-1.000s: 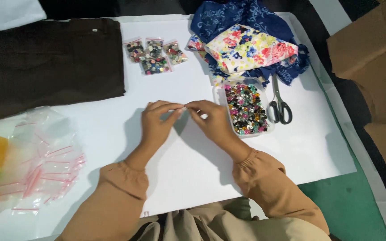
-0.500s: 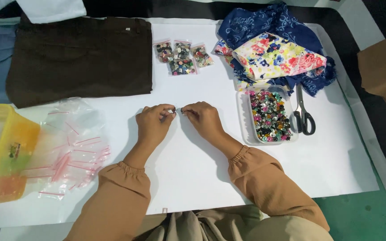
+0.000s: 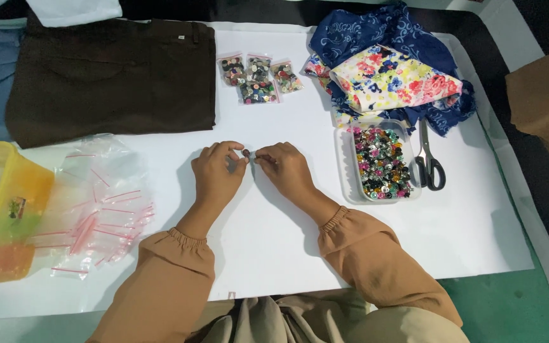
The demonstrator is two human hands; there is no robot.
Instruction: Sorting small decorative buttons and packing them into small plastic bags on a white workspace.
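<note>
Left hand point(image 3: 217, 173) and right hand point(image 3: 285, 166) meet fingertip to fingertip, both pinched on a small dark button point(image 3: 246, 153) over the white counter point(image 3: 274, 248). Best kept low above the sheet (the tray of buttons point(image 3: 381, 164) lies just right).

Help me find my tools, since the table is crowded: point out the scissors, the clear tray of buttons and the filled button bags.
scissors point(image 3: 429, 162), head view, on the blades just above the black handles.
clear tray of buttons point(image 3: 344, 166), head view, on its left rim.
filled button bags point(image 3: 258, 77), head view, on the middle bag.
</note>
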